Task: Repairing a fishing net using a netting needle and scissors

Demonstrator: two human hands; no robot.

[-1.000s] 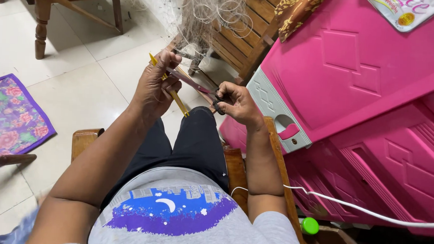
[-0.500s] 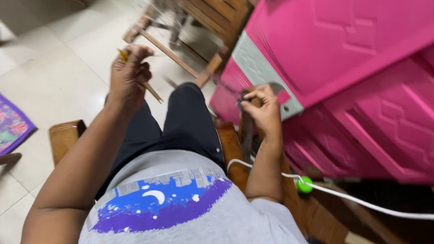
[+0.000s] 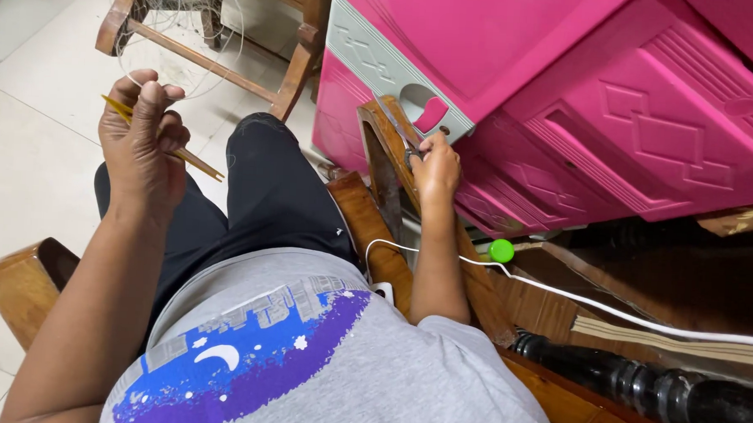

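Head view: my left hand (image 3: 143, 138) pinches a yellow stick (image 3: 194, 159) while my right hand (image 3: 434, 165) grips scissors (image 3: 399, 132), so I judge cutting comes next.

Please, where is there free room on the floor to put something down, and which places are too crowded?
Bare tile floor lies left of the left hand, between the wooden frame with netting and the wooden chair corner. It is crowded by the right hand: pink plastic cabinet, chair arm, white cable and green ball sit close together.
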